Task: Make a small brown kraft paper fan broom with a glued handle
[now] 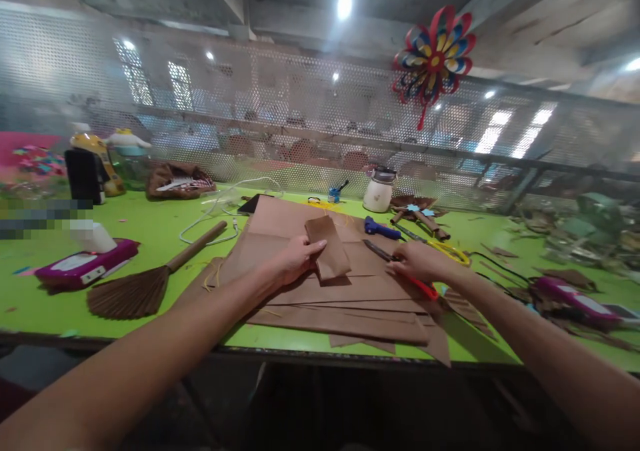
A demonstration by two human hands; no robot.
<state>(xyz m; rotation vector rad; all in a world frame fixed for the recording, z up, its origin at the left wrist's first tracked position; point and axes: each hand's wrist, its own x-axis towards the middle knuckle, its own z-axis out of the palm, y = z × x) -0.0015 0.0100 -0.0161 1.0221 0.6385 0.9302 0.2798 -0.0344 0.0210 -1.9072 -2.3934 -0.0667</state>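
My left hand [299, 261] pinches a small folded piece of brown paper [329, 249] between thumb and fingers. In my right hand [417, 262] is a pair of scissors [376, 249], with dark blades pointing left toward the folded piece and a red handle showing beneath the palm. The blades are apart from the paper. Both hands are over a stack of large brown paper sheets [340, 317] on the green table [240, 336]. Just beyond the right hand lies a blue glue gun [383, 229], near a second pair of scissors with yellow handles [453, 253].
A pleated brown paper fan with a rolled handle [133, 293] lies at left, by a purple box [87, 264] and a white cable [220, 235]. A white jar [379, 192] stands at the back. Paper scraps and a purple device [575, 299] lie right. A perforated screen [300, 124] rises behind.
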